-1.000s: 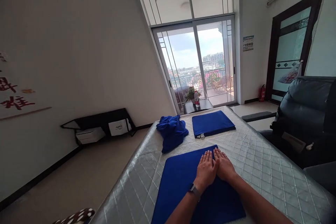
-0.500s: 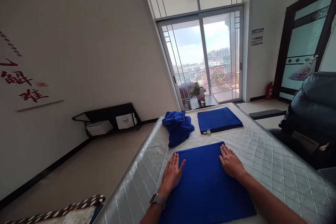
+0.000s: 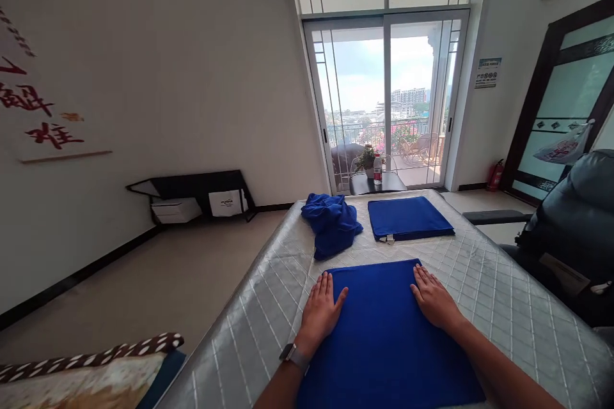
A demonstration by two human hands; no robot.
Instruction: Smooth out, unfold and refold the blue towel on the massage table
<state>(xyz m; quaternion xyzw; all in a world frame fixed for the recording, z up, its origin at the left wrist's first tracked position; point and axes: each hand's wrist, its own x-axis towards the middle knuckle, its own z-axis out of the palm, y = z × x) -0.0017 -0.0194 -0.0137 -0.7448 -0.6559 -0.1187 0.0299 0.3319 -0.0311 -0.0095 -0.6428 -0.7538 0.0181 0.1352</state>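
A flat blue cloth (image 3: 384, 332), folded into a rectangle, lies in front of me on the silver quilted surface. My left hand (image 3: 322, 308) rests flat on its far left corner, fingers together and stretched out, thumb apart; a watch is on that wrist. On the far right corner lies my right hand (image 3: 435, 297), also flat with fingers extended. Beyond them, a crumpled blue cloth (image 3: 332, 225) sits to the left. A neatly folded blue cloth (image 3: 410, 217) with a white tag at its near edge lies to the right.
The silver quilted cover (image 3: 268, 307) spreads under the cloths. Behind it stand a small dark table with a plastic bottle (image 3: 377, 169) and a potted plant (image 3: 367, 160). A black chair (image 3: 575, 217) is at the right, and a low black rack (image 3: 201, 195) stands by the left wall.
The camera view has shifted slightly, so everything sits a little differently in frame. Both hands stay flat on the folded cloth's far corners; the cloths look unchanged.
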